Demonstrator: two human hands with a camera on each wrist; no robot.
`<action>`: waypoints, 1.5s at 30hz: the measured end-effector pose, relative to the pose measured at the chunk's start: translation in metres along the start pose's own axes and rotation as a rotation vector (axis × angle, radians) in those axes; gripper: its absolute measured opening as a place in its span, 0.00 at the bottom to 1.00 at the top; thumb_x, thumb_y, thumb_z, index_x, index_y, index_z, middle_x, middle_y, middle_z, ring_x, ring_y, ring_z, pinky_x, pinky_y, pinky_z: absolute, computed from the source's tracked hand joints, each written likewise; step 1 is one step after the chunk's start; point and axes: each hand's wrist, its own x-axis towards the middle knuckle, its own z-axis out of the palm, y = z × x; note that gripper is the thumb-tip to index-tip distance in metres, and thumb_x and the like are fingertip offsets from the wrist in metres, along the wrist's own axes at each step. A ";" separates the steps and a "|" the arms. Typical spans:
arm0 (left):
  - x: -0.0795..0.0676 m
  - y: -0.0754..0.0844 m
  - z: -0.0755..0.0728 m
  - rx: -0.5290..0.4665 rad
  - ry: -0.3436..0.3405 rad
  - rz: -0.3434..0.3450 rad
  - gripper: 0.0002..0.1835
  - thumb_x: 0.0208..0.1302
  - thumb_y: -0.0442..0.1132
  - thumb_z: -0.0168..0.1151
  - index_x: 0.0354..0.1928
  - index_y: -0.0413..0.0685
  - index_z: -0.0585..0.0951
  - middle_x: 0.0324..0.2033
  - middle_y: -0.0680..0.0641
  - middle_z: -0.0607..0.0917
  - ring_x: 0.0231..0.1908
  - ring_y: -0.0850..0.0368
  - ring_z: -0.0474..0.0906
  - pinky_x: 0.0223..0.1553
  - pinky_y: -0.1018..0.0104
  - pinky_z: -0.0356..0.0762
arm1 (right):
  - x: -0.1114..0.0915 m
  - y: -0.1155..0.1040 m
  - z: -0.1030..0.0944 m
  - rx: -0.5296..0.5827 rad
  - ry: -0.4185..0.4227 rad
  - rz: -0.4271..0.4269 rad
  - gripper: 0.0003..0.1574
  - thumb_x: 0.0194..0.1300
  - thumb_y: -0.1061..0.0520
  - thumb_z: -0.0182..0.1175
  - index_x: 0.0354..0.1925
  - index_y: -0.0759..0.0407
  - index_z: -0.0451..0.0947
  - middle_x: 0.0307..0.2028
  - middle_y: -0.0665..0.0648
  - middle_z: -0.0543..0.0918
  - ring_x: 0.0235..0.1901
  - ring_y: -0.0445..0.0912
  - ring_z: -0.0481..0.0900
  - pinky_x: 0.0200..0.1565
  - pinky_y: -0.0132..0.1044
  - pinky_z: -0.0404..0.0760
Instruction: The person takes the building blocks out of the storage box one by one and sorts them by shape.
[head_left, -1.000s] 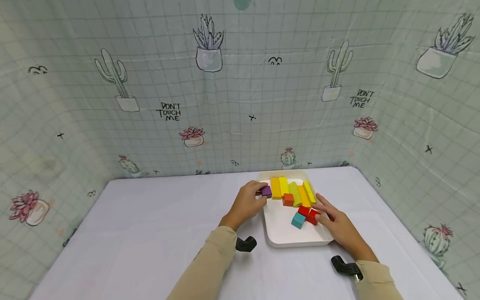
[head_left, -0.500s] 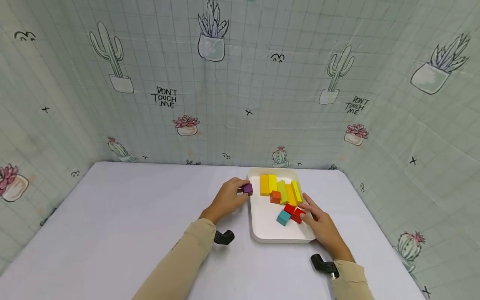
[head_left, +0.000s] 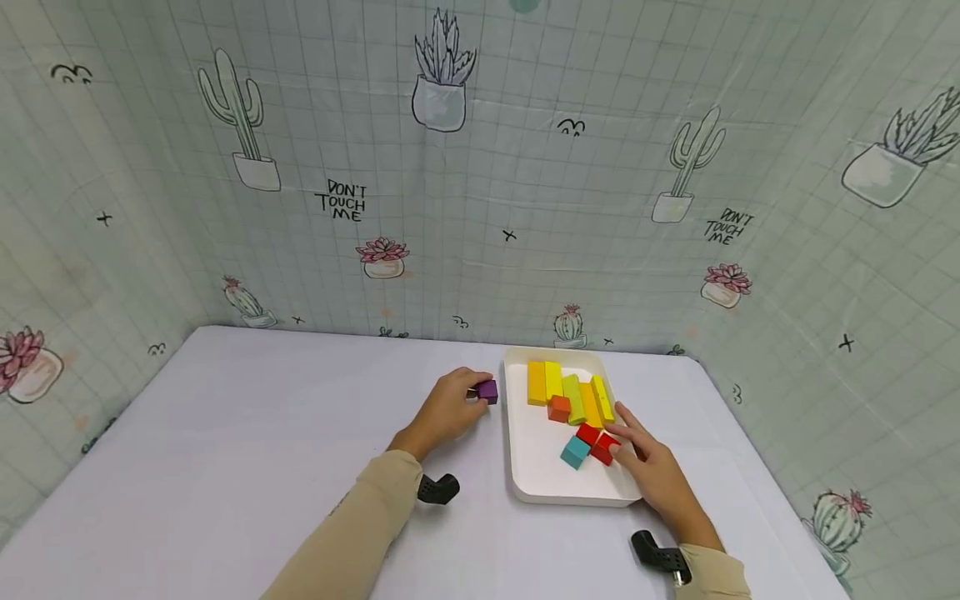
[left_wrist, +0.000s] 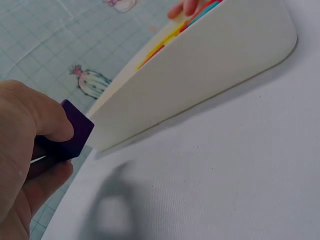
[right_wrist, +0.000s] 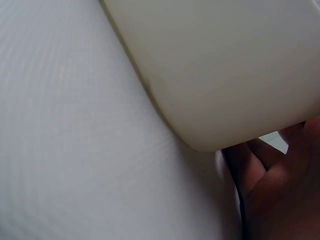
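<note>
My left hand (head_left: 448, 410) pinches a purple cube (head_left: 487, 392) between thumb and fingers, just left of the white tray (head_left: 540, 490). In the left wrist view the purple cube (left_wrist: 80, 131) shows dark beside the tray wall (left_wrist: 200, 75). My right hand (head_left: 654, 468) lies over the tray's right rim with relaxed fingers, the thumb tip at a red cube (head_left: 602, 449). Next to that cube are another red cube (head_left: 588, 434) and a teal cube (head_left: 575, 452). In the right wrist view the tray wall (right_wrist: 225, 75) hides part of the right hand (right_wrist: 280, 195).
In the tray's far half lie an orange-red cube (head_left: 558, 408) and several long blocks, among them a yellow block (head_left: 553, 381) and a lime block (head_left: 573, 400). The tray stands on a white-covered table (head_left: 262, 433). A patterned cloth (head_left: 480, 167) hangs behind.
My left hand has carried the purple cube leftward, from over the tray's left side to outside its rim. The head view has shifted. My right hand stays by the red cube.
</note>
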 end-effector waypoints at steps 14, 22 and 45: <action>-0.011 -0.009 -0.004 0.067 -0.007 -0.036 0.21 0.63 0.30 0.63 0.59 0.37 0.81 0.49 0.41 0.83 0.50 0.52 0.80 0.53 0.61 0.79 | -0.003 0.005 -0.009 0.016 -0.030 -0.038 0.30 0.75 0.46 0.55 0.68 0.59 0.72 0.78 0.49 0.52 0.77 0.57 0.47 0.70 0.59 0.55; -0.014 -0.017 -0.006 0.101 0.009 -0.047 0.20 0.63 0.30 0.62 0.58 0.38 0.81 0.49 0.42 0.83 0.49 0.51 0.79 0.54 0.58 0.78 | 0.001 0.002 -0.013 -0.007 -0.030 -0.041 0.29 0.76 0.48 0.54 0.68 0.60 0.72 0.78 0.52 0.52 0.76 0.59 0.48 0.69 0.62 0.57; -0.021 -0.027 -0.002 0.065 -0.017 -0.091 0.22 0.64 0.33 0.63 0.60 0.40 0.81 0.56 0.41 0.82 0.56 0.49 0.79 0.58 0.55 0.76 | 0.000 0.005 -0.010 -0.001 -0.034 -0.011 0.30 0.75 0.46 0.54 0.69 0.58 0.71 0.79 0.52 0.50 0.76 0.61 0.46 0.68 0.64 0.57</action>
